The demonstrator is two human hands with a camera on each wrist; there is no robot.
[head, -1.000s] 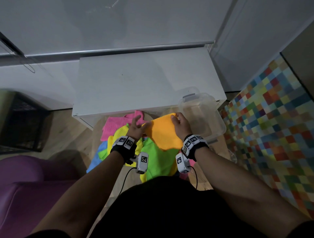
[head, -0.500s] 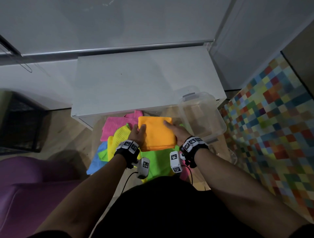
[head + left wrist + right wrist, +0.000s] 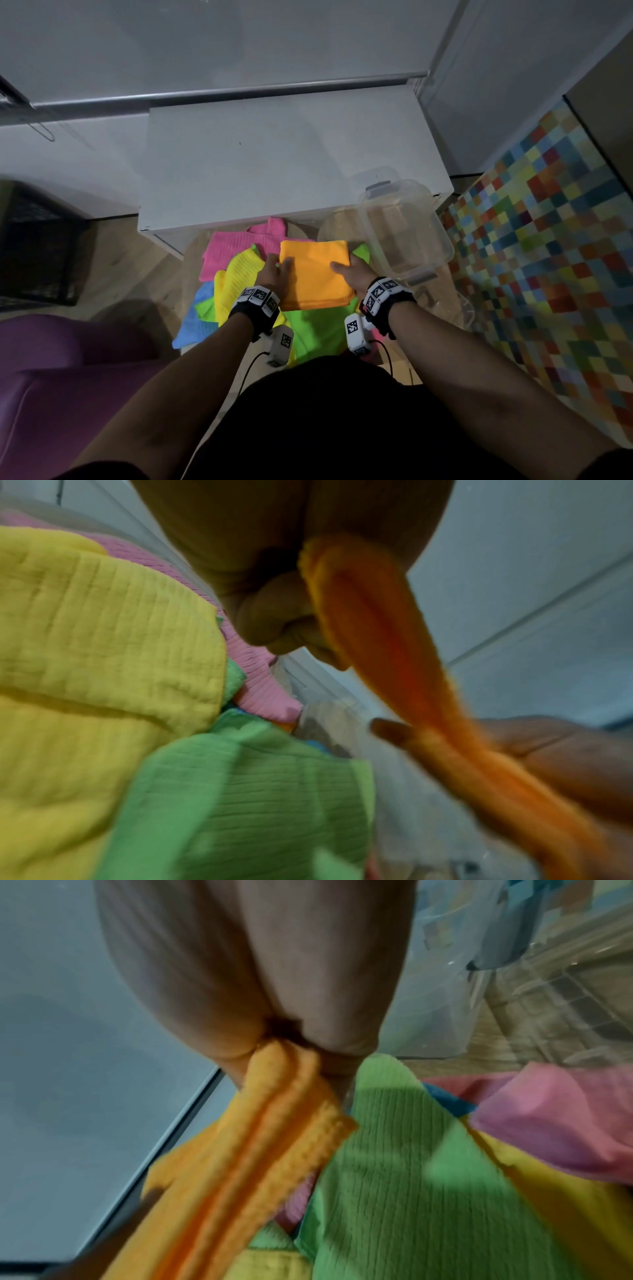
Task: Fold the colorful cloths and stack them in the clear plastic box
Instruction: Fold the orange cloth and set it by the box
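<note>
Far across the scene: a white cabinet (image 3: 291,161), flat top bare, set against pale wall panels. At right, a floor of many-coloured squares (image 3: 555,260); at near left, a purple seat (image 3: 58,387); at far left, a dark crate (image 3: 34,246).

Just near the cabinet's front edge, on a wooden tabletop (image 3: 442,301): a heap of unfolded cloths, overlapping. Pink cloth (image 3: 236,250) farthest, yellow cloth (image 3: 236,277) left of centre, green cloth (image 3: 318,329) nearest the body, blue cloth (image 3: 193,325) poking out at the left.

Right of the heap, at the cabinet's right corner: the clear plastic box (image 3: 407,233), open, with only wood grain showing through its walls, its grey clasp (image 3: 378,186) on the far rim.

Held above the heap, just left of the box: the orange cloth (image 3: 317,274), folded into a thick flat square with layered edges showing in both wrist views.

Left hand (image 3: 277,274) gripping the square's left edge, thumb on top, fingers (image 3: 274,626) curled underneath. Right hand (image 3: 352,274) gripping the right edge in the same way, thumb lying on the upper face, fingers (image 3: 339,1066) under the fold. Marked black bands on both wrists.
</note>
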